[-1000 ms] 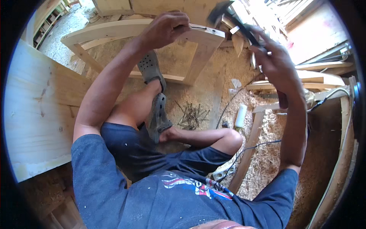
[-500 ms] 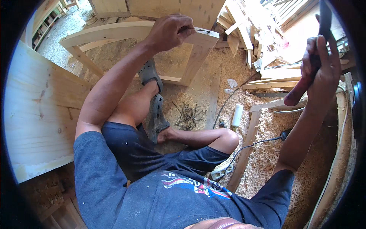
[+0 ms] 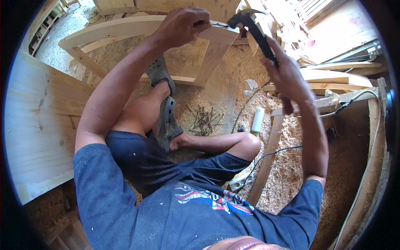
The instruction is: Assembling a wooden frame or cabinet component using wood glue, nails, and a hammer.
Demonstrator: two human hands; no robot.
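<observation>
My left hand (image 3: 185,27) pinches a thin dark nail (image 3: 218,25) at the right end of a curved pale wooden frame (image 3: 118,31). The nail's outer end points toward the frame's corner, and its other end is hidden in my fingers. My right hand (image 3: 286,77) is closed round the handle of a claw hammer (image 3: 259,37). The dark hammer head is at the nail's outer end, over the corner; whether they touch I cannot tell. A pile of loose nails (image 3: 206,121) lies on the floor beyond my crossed legs.
Wood offcuts (image 3: 310,64) are heaped at the far right. A white cylindrical bottle (image 3: 258,120) stands among wood shavings, near a dark cable (image 3: 266,155) and a socket block (image 3: 241,182). Another wooden frame (image 3: 268,156) is at my right, and a large plywood panel (image 3: 41,125) at my left.
My right hand has swung the hammer from raised at the far right, leftward to the nail at the frame's corner. My left hand keeps its pinch on the nail.
</observation>
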